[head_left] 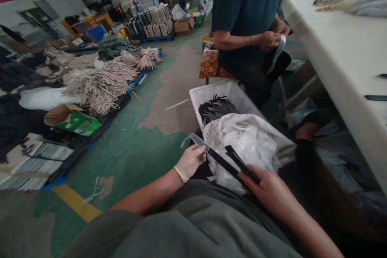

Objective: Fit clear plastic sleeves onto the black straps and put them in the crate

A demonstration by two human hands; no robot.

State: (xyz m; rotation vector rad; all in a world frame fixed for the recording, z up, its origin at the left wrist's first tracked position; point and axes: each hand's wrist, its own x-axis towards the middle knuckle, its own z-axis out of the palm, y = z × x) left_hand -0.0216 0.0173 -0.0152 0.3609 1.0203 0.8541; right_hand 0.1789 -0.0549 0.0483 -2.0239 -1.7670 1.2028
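My left hand point(191, 162), in a pale glove, pinches a clear plastic strip point(196, 139) where it meets the end of a long black strip point(224, 163). My right hand point(267, 188), bare, is closed around the other end of that strip. A folded black piece point(237, 157) also sticks up out of the right hand's fingers. Just beyond both hands, a white plastic bag point(242, 133) full of crumpled clear film rests on a white bin point(196, 98). Dark strips point(216, 109) lie heaped inside the bin.
A co-worker point(248, 12) sits ahead, holding a whitish strip. To the right runs a pale table point(338, 36) with piled goods. Bundles of beige cords point(96, 84) and an open green carton point(77, 123) lie on pallets at left. Loose strips lie on the green floor point(136, 161).
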